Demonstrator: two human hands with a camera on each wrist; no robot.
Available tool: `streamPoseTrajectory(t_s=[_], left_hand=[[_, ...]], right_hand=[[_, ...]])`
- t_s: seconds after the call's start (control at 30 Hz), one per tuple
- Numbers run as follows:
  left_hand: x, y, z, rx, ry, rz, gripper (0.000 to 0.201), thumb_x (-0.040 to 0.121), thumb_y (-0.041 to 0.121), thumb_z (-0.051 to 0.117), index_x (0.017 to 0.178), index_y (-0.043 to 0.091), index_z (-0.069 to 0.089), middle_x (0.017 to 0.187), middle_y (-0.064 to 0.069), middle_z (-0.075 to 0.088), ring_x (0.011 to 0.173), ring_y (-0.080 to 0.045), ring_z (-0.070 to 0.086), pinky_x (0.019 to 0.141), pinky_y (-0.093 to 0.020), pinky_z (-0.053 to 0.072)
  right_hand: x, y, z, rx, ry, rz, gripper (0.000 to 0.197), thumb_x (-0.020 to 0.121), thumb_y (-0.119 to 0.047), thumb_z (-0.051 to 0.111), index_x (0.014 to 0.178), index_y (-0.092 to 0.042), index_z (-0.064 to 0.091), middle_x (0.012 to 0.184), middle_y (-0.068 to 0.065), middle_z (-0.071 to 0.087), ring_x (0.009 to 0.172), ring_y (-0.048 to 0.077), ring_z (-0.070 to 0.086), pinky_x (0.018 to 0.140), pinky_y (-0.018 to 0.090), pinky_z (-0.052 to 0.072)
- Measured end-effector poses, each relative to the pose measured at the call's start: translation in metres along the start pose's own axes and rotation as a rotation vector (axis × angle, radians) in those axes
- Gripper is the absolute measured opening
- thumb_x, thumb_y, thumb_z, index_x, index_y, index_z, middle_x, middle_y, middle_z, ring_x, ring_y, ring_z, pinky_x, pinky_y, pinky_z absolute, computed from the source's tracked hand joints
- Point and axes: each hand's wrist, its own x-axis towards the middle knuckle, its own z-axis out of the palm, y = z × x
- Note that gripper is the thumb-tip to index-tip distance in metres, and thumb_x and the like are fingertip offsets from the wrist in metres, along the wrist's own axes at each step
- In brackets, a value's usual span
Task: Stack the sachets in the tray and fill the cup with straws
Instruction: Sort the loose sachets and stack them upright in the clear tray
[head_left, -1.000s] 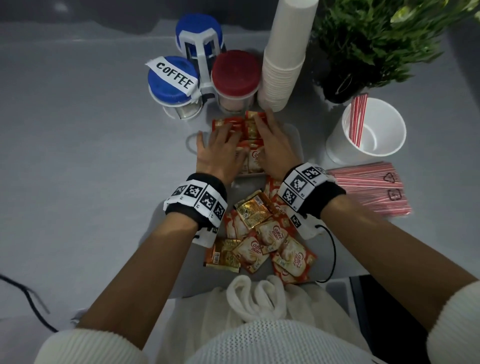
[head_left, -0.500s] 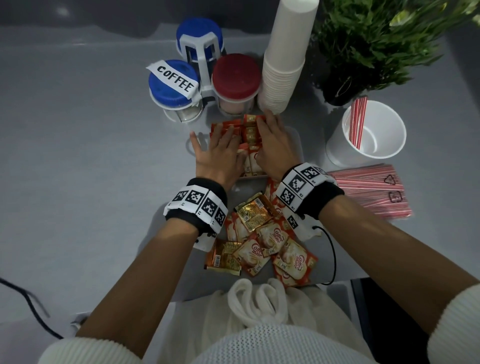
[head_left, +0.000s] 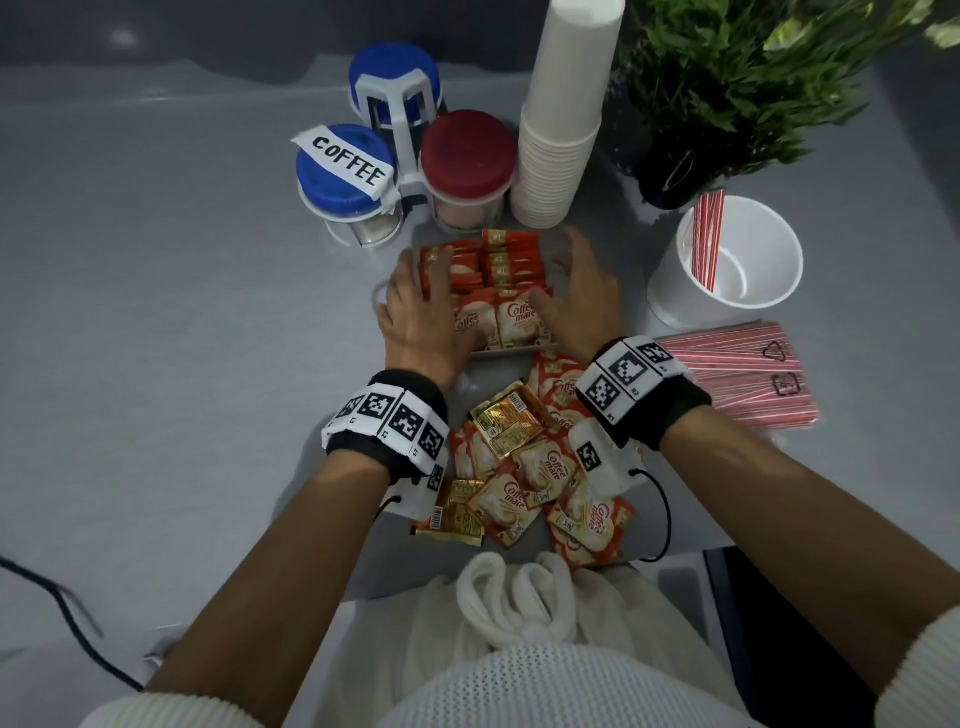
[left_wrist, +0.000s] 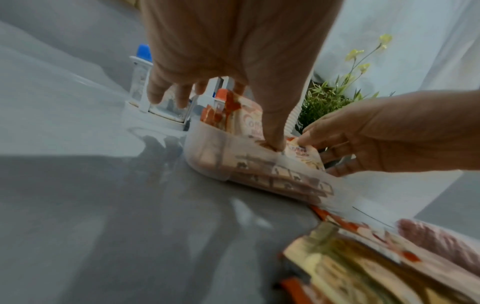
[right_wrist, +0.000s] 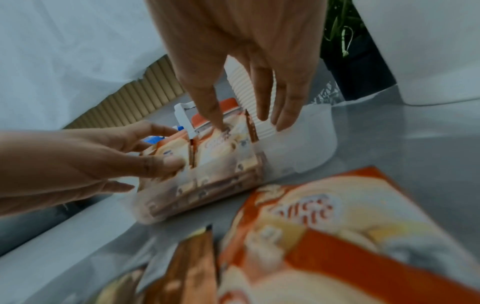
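A clear plastic tray (head_left: 514, 349) holds two rows of red and cream sachets (head_left: 506, 260) standing upright. My left hand (head_left: 431, 312) spans the left row, with fingers over the tops and the thumb (left_wrist: 270, 131) pressed down at the front. My right hand (head_left: 571, 291) is spread beside the right row, its index finger (right_wrist: 213, 111) touching a sachet top. A pile of loose sachets (head_left: 530, 467) lies near me, under both wrists. The white cup (head_left: 727, 301) at the right holds a few red-striped straws (head_left: 707, 234).
A flat pack of red-striped straws (head_left: 737, 379) lies right of the tray. Behind the tray stand blue-lidded and red-lidded jars (head_left: 467, 150) in a white holder, a tall stack of paper cups (head_left: 563, 130) and a potted plant (head_left: 727, 93). Bare grey tabletop stretches to the left.
Both hands have slid apart off the middle of the tray, the left toward its left side and the right toward its right side, uncovering the sachets' tops.
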Motion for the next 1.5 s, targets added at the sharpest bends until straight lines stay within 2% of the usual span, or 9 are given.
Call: streamPoseTrajectory(t_s=[0.13, 0.37, 0.47, 0.6, 0.77, 1.03, 1.2, 1.37, 1.5], left_hand=[[-0.003, 0.004, 0.007, -0.126, -0.037, -0.001, 0.072, 0.079, 0.022, 0.071, 0.138, 0.019, 0.031, 0.152, -0.017, 0.009, 0.134, -0.038, 0.028, 0.109, -0.048, 0.034], [0.003, -0.004, 0.01, -0.069, -0.044, 0.049, 0.065, 0.082, 0.0, 0.06, 0.136, 0.025, 0.034, 0.15, -0.014, 0.013, 0.129, -0.037, 0.037, 0.1, -0.048, 0.044], [0.001, -0.005, 0.01, -0.065, -0.078, 0.046, 0.071, 0.087, 0.009, 0.058, 0.145, 0.027, 0.022, 0.155, -0.014, 0.005, 0.136, -0.037, 0.028, 0.106, -0.048, 0.037], [-0.003, -0.006, 0.011, -0.046, -0.118, 0.016, 0.074, 0.091, 0.027, 0.054, 0.149, 0.024, 0.008, 0.157, -0.012, -0.002, 0.144, -0.033, 0.014, 0.114, -0.045, 0.028], [-0.004, -0.004, 0.009, -0.122, -0.132, 0.009, 0.081, 0.09, 0.03, 0.055, 0.149, 0.025, -0.001, 0.157, -0.015, -0.006, 0.145, -0.033, 0.007, 0.116, -0.046, 0.022], [-0.005, -0.007, 0.006, -0.153, -0.137, 0.026, 0.086, 0.089, 0.026, 0.059, 0.149, 0.019, -0.002, 0.157, -0.017, -0.003, 0.143, -0.037, 0.016, 0.114, -0.046, 0.024], [-0.014, -0.006, -0.007, -0.155, -0.031, 0.047, 0.087, 0.084, 0.027, 0.064, 0.149, 0.013, 0.008, 0.155, -0.02, 0.008, 0.143, -0.033, 0.015, 0.114, -0.044, 0.021], [-0.027, -0.002, -0.018, -0.156, 0.182, 0.165, 0.053, 0.083, 0.024, 0.064, 0.128, 0.005, 0.043, 0.126, -0.018, 0.039, 0.118, -0.03, 0.04, 0.097, -0.039, 0.039], [-0.039, -0.005, -0.014, -0.191, 0.018, 0.307, 0.017, 0.086, 0.012, 0.059, 0.099, 0.002, 0.057, 0.104, -0.015, 0.057, 0.093, -0.026, 0.055, 0.073, -0.026, 0.038]], right_hand=[[-0.008, 0.003, 0.002, 0.004, -0.151, 0.061, 0.071, 0.078, -0.012, 0.069, 0.137, -0.012, 0.031, 0.122, 0.002, 0.051, 0.116, 0.02, 0.052, 0.087, 0.023, 0.037], [-0.01, 0.002, 0.004, -0.023, -0.179, 0.05, 0.065, 0.08, -0.009, 0.065, 0.137, -0.016, 0.035, 0.128, 0.006, 0.054, 0.12, 0.021, 0.05, 0.088, 0.019, 0.032], [-0.01, 0.002, 0.01, -0.039, -0.236, 0.054, 0.07, 0.084, -0.004, 0.056, 0.143, -0.016, 0.02, 0.128, 0.014, 0.051, 0.118, 0.028, 0.051, 0.091, 0.026, 0.039], [-0.01, -0.002, 0.016, -0.003, -0.306, 0.059, 0.081, 0.081, -0.004, 0.053, 0.144, -0.016, 0.003, 0.121, 0.019, 0.055, 0.108, 0.033, 0.058, 0.093, 0.047, 0.049], [-0.008, -0.005, 0.014, 0.087, -0.281, 0.167, 0.089, 0.088, -0.004, 0.051, 0.146, -0.013, -0.016, 0.134, 0.012, 0.048, 0.118, 0.023, 0.052, 0.093, 0.024, 0.038], [-0.004, -0.002, 0.015, 0.108, -0.253, 0.144, 0.072, 0.088, -0.006, 0.049, 0.146, -0.01, 0.006, 0.117, 0.006, 0.054, 0.108, 0.021, 0.057, 0.087, 0.032, 0.048], [-0.013, -0.001, 0.005, 0.09, 0.005, 0.059, 0.065, 0.085, -0.017, 0.062, 0.139, -0.008, 0.028, 0.136, 0.01, 0.046, 0.123, 0.02, 0.047, 0.099, 0.029, 0.038], [-0.033, -0.003, -0.007, 0.012, 0.02, -0.037, 0.019, 0.084, -0.01, 0.059, 0.102, -0.008, 0.053, 0.091, 0.003, 0.054, 0.081, 0.013, 0.051, 0.072, 0.027, 0.044], [-0.048, 0.004, 0.004, -0.23, -0.202, -0.018, 0.011, 0.079, -0.013, 0.063, 0.088, -0.007, 0.06, 0.087, 0.004, 0.057, 0.084, 0.022, 0.056, 0.069, 0.027, 0.04]])
